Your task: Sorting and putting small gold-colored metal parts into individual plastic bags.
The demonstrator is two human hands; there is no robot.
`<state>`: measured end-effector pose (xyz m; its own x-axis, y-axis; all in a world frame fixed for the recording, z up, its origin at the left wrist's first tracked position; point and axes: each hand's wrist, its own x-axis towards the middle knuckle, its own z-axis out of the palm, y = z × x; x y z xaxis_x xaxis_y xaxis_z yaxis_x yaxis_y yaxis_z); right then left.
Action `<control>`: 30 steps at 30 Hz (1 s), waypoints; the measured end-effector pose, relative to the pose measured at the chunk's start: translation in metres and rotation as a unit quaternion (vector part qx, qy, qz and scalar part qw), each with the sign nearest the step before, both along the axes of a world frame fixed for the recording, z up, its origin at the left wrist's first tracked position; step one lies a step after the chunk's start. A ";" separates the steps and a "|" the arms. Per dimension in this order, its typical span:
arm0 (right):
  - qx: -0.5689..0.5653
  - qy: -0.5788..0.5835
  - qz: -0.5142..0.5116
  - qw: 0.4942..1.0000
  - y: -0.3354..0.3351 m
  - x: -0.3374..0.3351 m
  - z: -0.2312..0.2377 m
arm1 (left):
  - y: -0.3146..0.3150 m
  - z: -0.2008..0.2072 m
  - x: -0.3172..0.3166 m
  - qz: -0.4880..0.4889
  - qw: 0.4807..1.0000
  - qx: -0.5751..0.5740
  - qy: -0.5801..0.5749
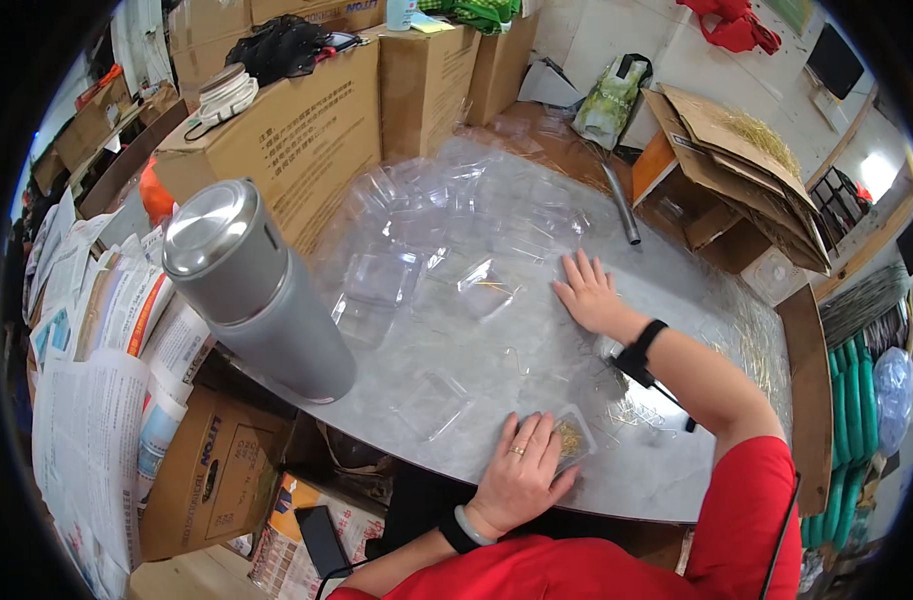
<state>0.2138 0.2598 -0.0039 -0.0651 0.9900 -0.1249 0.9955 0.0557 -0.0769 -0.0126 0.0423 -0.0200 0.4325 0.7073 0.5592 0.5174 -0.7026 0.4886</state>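
My left hand (522,466) is at the table's near edge, fingers and thumb around the side of a small clear plastic box (584,432). Thin golden pieces, like pins or short wires, lie inside that box. Farther out, my right hand (593,293) rests palm down on the grey tabletop (497,365) with its fingers spread and nothing in it. Beyond the left hand sits another clear box (488,288) with a few golden pieces. Below my right forearm, loose golden pieces (642,408) are scattered over a bright patch; the forearm partly hides them.
A tall grey flask (267,300) stands at the table's left edge. Clear plastic boxes (382,278) pile up toward the back. A metal tube (620,203) lies at the far right, near stacked cardboard (717,130). Large cartons (312,130) line the back left.
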 end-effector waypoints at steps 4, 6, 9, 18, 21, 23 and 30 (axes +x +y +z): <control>0.013 -0.031 0.144 0.989 -0.075 0.042 0.008 | 0.002 0.000 0.004 -0.012 1.000 0.004 -0.010; 0.025 -0.032 0.174 0.984 -0.111 0.043 0.023 | 0.003 -0.001 0.003 -0.010 1.000 0.006 -0.003; 0.024 -0.023 0.220 0.975 -0.109 0.037 0.050 | 0.003 0.000 0.002 -0.004 1.000 0.006 0.004; 0.157 -0.064 0.242 0.955 0.019 0.022 0.038 | 0.000 -0.001 0.004 -0.009 1.000 0.007 0.001; 0.170 -0.083 0.188 0.964 0.018 0.023 0.029 | -0.001 -0.001 0.004 -0.005 1.000 0.007 -0.001; 0.143 -0.065 0.182 0.971 0.004 0.031 0.030 | -0.001 -0.002 0.005 -0.006 1.000 0.006 0.000; 0.062 -0.020 0.219 0.973 -0.068 0.053 0.035 | 0.002 -0.001 0.003 -0.001 1.000 0.018 -0.005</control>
<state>0.2669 0.1921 0.0314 -0.4824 0.8758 -0.0168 0.8760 0.4824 -0.0035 -0.0100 0.0439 -0.0212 0.4282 0.6860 0.5883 0.5117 -0.7206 0.4679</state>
